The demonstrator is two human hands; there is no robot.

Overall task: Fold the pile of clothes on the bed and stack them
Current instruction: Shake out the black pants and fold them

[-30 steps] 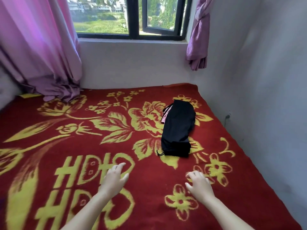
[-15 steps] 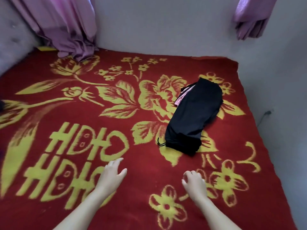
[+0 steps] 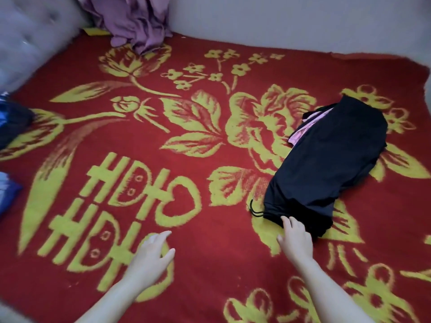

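I note right hand [image 3: 296, 238], fingers loose, touching near edge of black folded stack [image 3: 326, 164]. Left hand [image 3: 151, 255] spread, holding nothing. Wide red blanket [image 3: 210, 264] centre-frame; blue clothes [image 3: 11, 122] at left edge.

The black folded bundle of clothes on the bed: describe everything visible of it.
The black folded bundle of clothes is a long, soft, matte stack lying flat on the red and yellow flowered blanket, angled toward the far right corner. A pale pink garment peeks from its far left edge, and a thin black drawstring loop trails from its near left corner. The right hand touches its near end with its fingertips.
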